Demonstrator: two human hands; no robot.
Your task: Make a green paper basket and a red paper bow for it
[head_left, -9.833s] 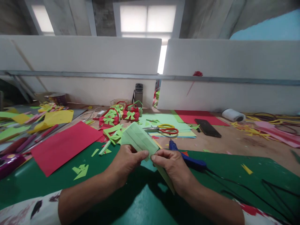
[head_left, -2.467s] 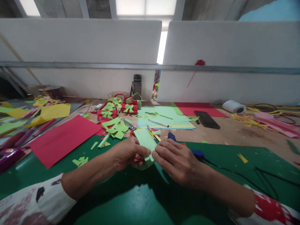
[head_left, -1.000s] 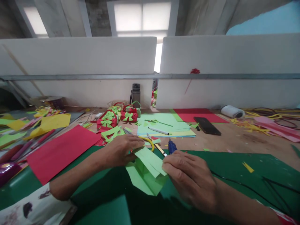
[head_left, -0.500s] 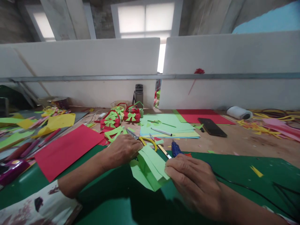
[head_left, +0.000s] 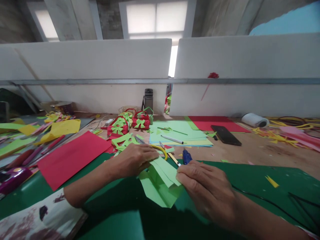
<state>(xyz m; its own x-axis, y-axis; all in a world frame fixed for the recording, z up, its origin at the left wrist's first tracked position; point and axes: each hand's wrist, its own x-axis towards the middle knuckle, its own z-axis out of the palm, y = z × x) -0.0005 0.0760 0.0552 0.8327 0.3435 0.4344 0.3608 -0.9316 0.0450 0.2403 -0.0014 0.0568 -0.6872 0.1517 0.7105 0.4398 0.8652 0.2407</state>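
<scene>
A folded piece of light green paper point(head_left: 163, 180) is held between my two hands above the green mat. My left hand point(head_left: 136, 158) pinches its upper left side, fingertips partly hidden. At its right edge my right hand point(head_left: 205, 186) is closed on the paper, knuckles toward me. The lower flap hangs open, showing a creased inside. Just beyond the paper lie scissors with yellow handles point(head_left: 162, 150) and a craft knife point(head_left: 172, 157), both partly covered. A blue glue gun point(head_left: 186, 156) lies past my right fingers.
Red card point(head_left: 72, 156) lies at the left, near a purple tool point(head_left: 15, 181). Small red paper baskets with green bows point(head_left: 140, 124) stand behind, by a bottle point(head_left: 148, 100). Pale green sheets point(head_left: 172, 130), a pen point(head_left: 172, 139) and a phone point(head_left: 226, 135) lie farther back. A black cable point(head_left: 260, 198) crosses the mat.
The left hand has shifted slightly right over the scissors' handles. The paper's lower flap has spread wider and more of its inside shows. Both hands keep their hold.
</scene>
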